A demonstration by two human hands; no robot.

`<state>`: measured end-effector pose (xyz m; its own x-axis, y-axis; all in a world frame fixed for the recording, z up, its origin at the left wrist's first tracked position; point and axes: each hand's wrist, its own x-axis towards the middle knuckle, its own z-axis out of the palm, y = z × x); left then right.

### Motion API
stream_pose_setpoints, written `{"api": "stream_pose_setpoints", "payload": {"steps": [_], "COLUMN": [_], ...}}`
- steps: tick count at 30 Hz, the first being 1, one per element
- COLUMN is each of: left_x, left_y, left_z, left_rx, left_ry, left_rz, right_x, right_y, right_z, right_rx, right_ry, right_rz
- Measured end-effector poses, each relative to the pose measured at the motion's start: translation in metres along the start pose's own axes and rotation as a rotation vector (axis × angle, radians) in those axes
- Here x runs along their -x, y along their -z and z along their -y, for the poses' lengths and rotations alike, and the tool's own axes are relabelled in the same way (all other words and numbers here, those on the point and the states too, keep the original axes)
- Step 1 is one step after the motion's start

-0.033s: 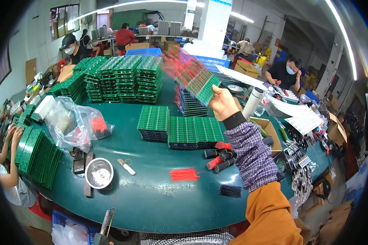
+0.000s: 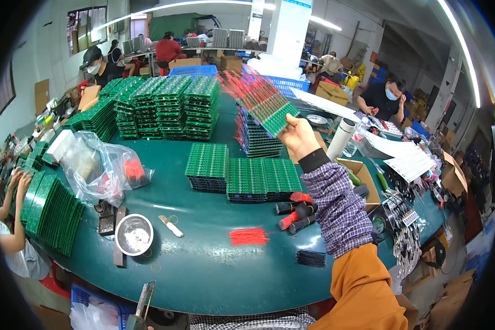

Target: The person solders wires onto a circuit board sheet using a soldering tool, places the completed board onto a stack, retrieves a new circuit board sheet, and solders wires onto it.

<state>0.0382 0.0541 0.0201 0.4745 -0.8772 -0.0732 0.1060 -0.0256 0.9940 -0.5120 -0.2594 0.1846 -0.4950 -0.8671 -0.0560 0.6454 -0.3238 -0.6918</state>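
Note:
My right hand (image 2: 300, 137) is raised over the far middle of the table, thumb and fingers closed on the near corner of a green circuit board panel (image 2: 278, 114). Rows of red wires stick out from the panel's far side. Beneath and behind it is a stack of similar wired boards (image 2: 258, 138). Nearer to me lie stacks of green circuit board panels (image 2: 246, 179). A soldering iron (image 2: 142, 302) points up at the lower edge, its handle cut off by the frame. My left hand is not visible.
Red wires (image 2: 248, 236) and black wires (image 2: 311, 258) lie on the green table (image 2: 203, 286). Beside them are wire bundles (image 2: 298, 215), a metal bowl (image 2: 134, 235) and a plastic bag (image 2: 102, 170). Tall board stacks (image 2: 170, 107) stand behind. Another person's hands (image 2: 19, 184) are at the left.
The panel in my right hand was blurred and is now sharper, having shifted very slightly. Nothing else has visibly changed.

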Motion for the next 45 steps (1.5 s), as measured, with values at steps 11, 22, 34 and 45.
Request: {"api": "stream_pose_setpoints", "payload": {"steps": [11, 22, 34, 45], "left_x": [-0.012, -0.016, -0.03, -0.032], "left_y": [-0.01, -0.016, -0.078, -0.087], "left_z": [-0.004, -0.006, -0.057, -0.074], "left_rx": [-0.026, -0.01, 0.031, 0.049], "left_ry": [-0.033, -0.068, -0.07, -0.123], "left_rz": [-0.026, -0.02, 0.041, 0.045], "right_x": [-0.132, -0.152, -0.142, -0.125], "right_y": [-0.001, -0.006, 0.013, 0.023], "right_z": [-0.013, -0.032, 0.004, -0.004], "right_rx": [-0.229, -0.077, 0.401, 0.699], "right_ry": [0.244, 0.318, 0.072, 0.013], "right_rz": [-0.157, -0.192, -0.166, -0.225]}}
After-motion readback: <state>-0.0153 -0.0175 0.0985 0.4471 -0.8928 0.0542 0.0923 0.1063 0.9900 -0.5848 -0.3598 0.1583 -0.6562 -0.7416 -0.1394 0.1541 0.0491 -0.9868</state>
